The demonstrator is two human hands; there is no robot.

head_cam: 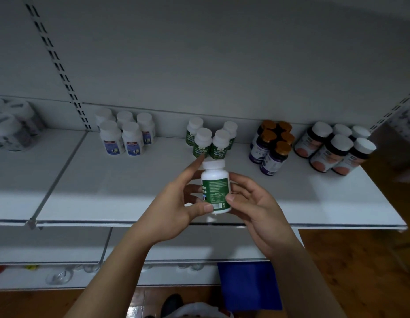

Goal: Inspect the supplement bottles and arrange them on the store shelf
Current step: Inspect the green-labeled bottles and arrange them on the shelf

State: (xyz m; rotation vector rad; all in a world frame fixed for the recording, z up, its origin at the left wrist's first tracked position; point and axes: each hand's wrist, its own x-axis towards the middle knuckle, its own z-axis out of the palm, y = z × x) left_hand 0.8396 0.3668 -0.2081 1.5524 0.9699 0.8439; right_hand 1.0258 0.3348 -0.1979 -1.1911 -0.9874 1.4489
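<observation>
Nearest the camera, two bare forearms reached up from the 6 o'clock edge and met on a white plastic supplement bottle with a green label (215, 187), held upright in the air above the front edge of the white metal store shelf (103, 191). The left hand (176, 203) gripped it from 9 o'clock, thumb pressed on the lower label near the barcode and forefinger stretched up past the white cap. The right hand (256, 203) gripped it from 3 o'clock, thumb on the label's edge and fingers curled behind. The bottle's printed back panel faced the camera.

Farther in, at 12 o'clock from the held bottle, four matching green-labelled white bottles (210, 141) stood upright in a tight cluster on the shelf, just beyond the left forefinger's tip. At 10 o'clock, five white bottles with blue and red labels (126, 136) stood grouped near the back. At 2 o'clock stood purple-labelled dark bottles with amber caps (271, 148), and beyond them, nearer 3 o'clock, dark bottles with white caps and orange-pink labels (332, 150). Behind all rose the plain grey back panel (199, 65).
</observation>
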